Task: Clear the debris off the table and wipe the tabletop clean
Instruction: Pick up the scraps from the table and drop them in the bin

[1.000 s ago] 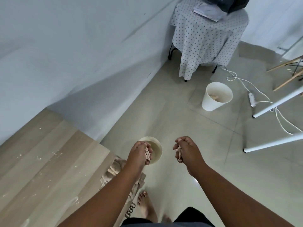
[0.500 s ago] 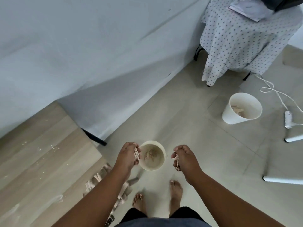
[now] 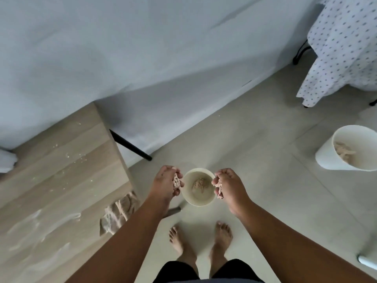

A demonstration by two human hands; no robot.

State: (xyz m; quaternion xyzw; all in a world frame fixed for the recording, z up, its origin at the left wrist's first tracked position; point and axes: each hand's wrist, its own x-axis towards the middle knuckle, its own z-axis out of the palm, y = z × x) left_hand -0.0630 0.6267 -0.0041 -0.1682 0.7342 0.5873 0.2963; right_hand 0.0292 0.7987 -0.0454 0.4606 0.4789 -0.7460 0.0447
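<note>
Head view, looking steeply down. The left hand point(image 3: 166, 181) and the right hand point(image 3: 228, 185) are held apart at either side of a small cream bin point(image 3: 199, 186) that stands on the tiled floor point(image 3: 265, 201), mouth upward. Each hand is curled round a clump of pale, stringy debris: the left clump point(image 3: 176, 182) shows between fingers and palm; the right clump point(image 3: 219, 189) hangs from the underside of the fist. Both clumps run roughly vertically in the frame, their lower ends trailing beside the bin's rim (whether either touches the rim cannot be told). More debris of the same kind lies in the bin's bottom point(image 3: 201, 184).

The wooden table point(image 3: 61, 170) fills the lower left, its long edge running diagonally from the corner near the wall toward the bottom edge; it is cut off by the frame at left and below. White crumbs and smears point(image 3: 51, 219) mark the tabletop. A heap of tan scraps point(image 3: 120, 211) lies at the table's near edge, partly hidden by the left forearm. A black table leg point(image 3: 130, 145) slants toward the wall.

At right a larger white bin point(image 3: 346, 152), cropped by the frame, holds similar scraps. A dotted cloth point(image 3: 342, 48) drapes some furniture at upper right; what it covers is hidden. Two bare feet point(image 3: 204, 242) stand below the small bin.
</note>
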